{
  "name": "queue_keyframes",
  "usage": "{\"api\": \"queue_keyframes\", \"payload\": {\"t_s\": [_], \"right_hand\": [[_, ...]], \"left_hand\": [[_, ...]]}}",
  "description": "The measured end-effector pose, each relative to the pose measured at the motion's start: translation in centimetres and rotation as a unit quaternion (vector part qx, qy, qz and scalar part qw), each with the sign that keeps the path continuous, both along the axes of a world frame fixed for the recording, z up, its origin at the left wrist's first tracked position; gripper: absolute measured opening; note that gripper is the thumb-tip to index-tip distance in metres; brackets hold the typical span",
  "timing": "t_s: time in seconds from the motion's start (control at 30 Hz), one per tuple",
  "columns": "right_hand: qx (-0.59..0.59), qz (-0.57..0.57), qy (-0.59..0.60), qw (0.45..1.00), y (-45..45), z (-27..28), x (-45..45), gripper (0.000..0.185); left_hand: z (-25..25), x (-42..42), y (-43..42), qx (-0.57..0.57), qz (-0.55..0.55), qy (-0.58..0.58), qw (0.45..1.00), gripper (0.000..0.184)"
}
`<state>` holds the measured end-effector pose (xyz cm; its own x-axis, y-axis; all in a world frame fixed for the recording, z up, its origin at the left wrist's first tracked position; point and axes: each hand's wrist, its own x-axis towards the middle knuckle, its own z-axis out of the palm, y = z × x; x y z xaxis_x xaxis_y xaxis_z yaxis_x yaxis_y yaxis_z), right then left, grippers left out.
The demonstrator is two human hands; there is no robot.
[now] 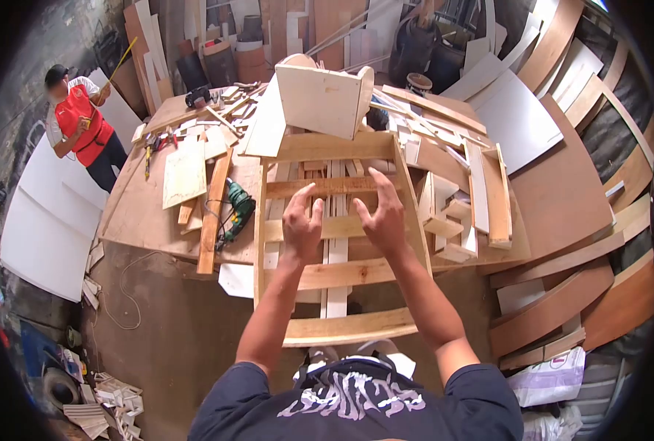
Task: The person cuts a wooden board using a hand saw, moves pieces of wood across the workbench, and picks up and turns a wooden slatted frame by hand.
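Note:
Both hands are raised over a long wooden frame (352, 328) with several cross slats, which lies partly on the workbench and juts out toward my body. My left hand (302, 223) is open, thumb apart from the fingers, above the left-middle slats. Opposite it, my right hand (384, 220) is also open, palm turned inward, with nothing in it. I cannot tell whether either hand touches the wood. At the frame's far end stands a pale box-like wooden piece (323, 101). A green power drill (237, 209) rests left of the frame.
Wood offcuts and a pale board (184, 173) cover the bench (139, 220). Small wooden assemblies (448, 217) sit right of the frame. A person in a red vest (84, 121) holds a yellow tape measure at left. Panels (525, 125) lean at right; a cable (124, 294) crosses the floor.

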<state>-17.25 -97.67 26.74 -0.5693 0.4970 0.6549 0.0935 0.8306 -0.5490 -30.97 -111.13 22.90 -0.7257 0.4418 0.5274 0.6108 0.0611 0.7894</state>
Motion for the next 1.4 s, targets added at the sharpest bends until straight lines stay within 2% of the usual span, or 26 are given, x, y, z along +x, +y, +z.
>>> {"api": "queue_keyframes", "payload": {"t_s": [0.17, 0.3, 0.33, 0.37, 0.43, 0.47, 0.5, 0.53, 0.57, 0.6, 0.63, 0.67, 0.7, 0.77, 0.8, 0.83, 0.9, 0.97, 1.03, 1.1, 1.23, 1.27, 1.3, 1.33, 1.4], "right_hand": [[0.078, -0.007, -0.030, 0.996, 9.7, 3.0, -9.9, 0.071], [0.175, -0.067, -0.076, 0.979, 17.7, 4.4, -18.1, 0.080], [0.219, -0.087, -0.102, 0.966, 19.5, 4.5, -19.9, 0.082], [0.259, -0.109, -0.129, 0.951, 21.2, 4.6, -21.5, 0.083], [0.257, -0.111, -0.160, 0.947, 23.7, 4.2, -23.5, 0.084], [0.262, -0.094, -0.204, 0.939, 24.5, 4.5, -24.1, 0.084], [0.268, -0.075, -0.246, 0.928, 24.9, 5.0, -24.4, 0.083], [0.299, -0.077, -0.225, 0.924, 25.3, 5.1, -24.6, 0.068], [0.294, -0.077, -0.225, 0.926, 26.0, 4.8, -25.2, 0.068], [0.307, -0.062, -0.227, 0.922, 27.1, 4.5, -26.2, 0.058], [0.322, -0.046, -0.231, 0.917, 27.8, 4.5, -26.8, 0.049], [0.302, -0.050, -0.210, 0.928, 28.2, 4.4, -27.3, 0.038], [0.301, -0.052, -0.213, 0.928, 28.1, 4.3, -27.5, 0.038], [0.280, -0.082, -0.211, 0.933, 27.1, 3.9, -27.4, 0.037], [0.294, -0.054, -0.185, 0.936, 26.8, 4.0, -26.7, 0.032], [0.293, -0.056, -0.190, 0.935, 27.1, 4.2, -26.1, 0.032], [0.339, -0.069, -0.150, 0.926, 27.6, 4.5, -25.1, 0.026], [0.338, -0.050, -0.082, 0.936, 29.2, 5.1, -24.3, 0.025], [0.355, -0.085, -0.086, 0.927, 30.5, 5.5, -23.5, 0.022], [0.363, -0.120, -0.092, 0.920, 32.1, 5.9, -22.7, 0.019], [0.326, -0.164, -0.124, 0.923, 36.7, 4.1, -21.5, 0.032], [0.324, -0.177, -0.144, 0.918, 37.9, 3.2, -21.3, 0.039], [0.320, -0.177, -0.147, 0.919, 38.9, 2.7, -20.9, 0.039], [0.285, -0.205, -0.156, 0.923, 39.9, 2.2, -20.5, 0.041], [0.232, -0.221, -0.169, 0.932, 40.7, 2.2, -19.3, 0.046]], "left_hand": [[1.0, -7.0, 8.0, -0.005, 0.002, 0.044, 0.999, 0.035], [2.1, -13.7, 14.7, -0.020, 0.001, 0.085, 0.996, 0.038], [2.3, -15.4, 16.5, -0.033, 0.016, 0.103, 0.994, 0.045], [2.3, -16.9, 18.2, -0.034, 0.015, 0.105, 0.994, 0.045], [3.2, -18.8, 20.5, -0.032, 0.028, 0.106, 0.993, 0.059], [3.7, -19.3, 21.3, -0.059, 0.003, -0.009, 0.998, 0.073], [3.3, -20.2, 22.4, -0.066, 0.002, -0.005, 0.998, 0.073], [1.7, -21.3, 23.5, -0.074, 0.004, -0.103, 0.992, 0.079], [0.2, -22.3, 24.8, -0.081, 0.008, -0.201, 0.976, 0.086], [-4.1, -25.5, 26.7, -0.035, -0.074, -0.255, 0.963, 0.092], [-3.0, -24.4, 26.8, -0.036, -0.077, -0.257, 0.963, 0.092], [-2.0, -22.9, 26.9, 0.015, -0.113, -0.340, 0.933, 0.087], [-0.7, -21.4, 27.0, 0.068, -0.146, -0.419, 0.894, 0.083], [-0.1, -20.0, 28.3, 0.109, -0.173, -0.424, 0.882, 0.079], [0.2, -19.2, 29.0, 0.155, -0.197, -0.428, 0.868, 0.078], [0.8, -18.3, 29.4, 0.153, -0.199, -0.432, 0.866, 0.078], [1.5, -17.3, 30.1, 0.213, -0.249, -0.434, 0.840, 0.084], [1.3, -16.9, 31.6, 0.210, -0.253, -0.432, 0.840, 0.087], [1.1, -16.8, 33.6, 0.239, -0.287, -0.451, 0.810, 0.098], [0.6, -18.0, 36.8, 0.229, -0.322, -0.424, 0.815, 0.099], [2.6, -17.1, 38.4, 0.131, -0.325, -0.403, 0.845, 0.103], [2.9, -16.8, 38.2, 0.060, -0.344, -0.395, 0.850, 0.103], [2.6, -16.7, 38.2, -0.012, -0.359, -0.385, 0.850, 0.104], [1.7, -16.3, 38.3, 0.022, -0.372, -0.376, 0.848, 0.103], [0.3, -16.0, 37.2, 0.017, -0.366, -0.393, 0.843, 0.100]]}}
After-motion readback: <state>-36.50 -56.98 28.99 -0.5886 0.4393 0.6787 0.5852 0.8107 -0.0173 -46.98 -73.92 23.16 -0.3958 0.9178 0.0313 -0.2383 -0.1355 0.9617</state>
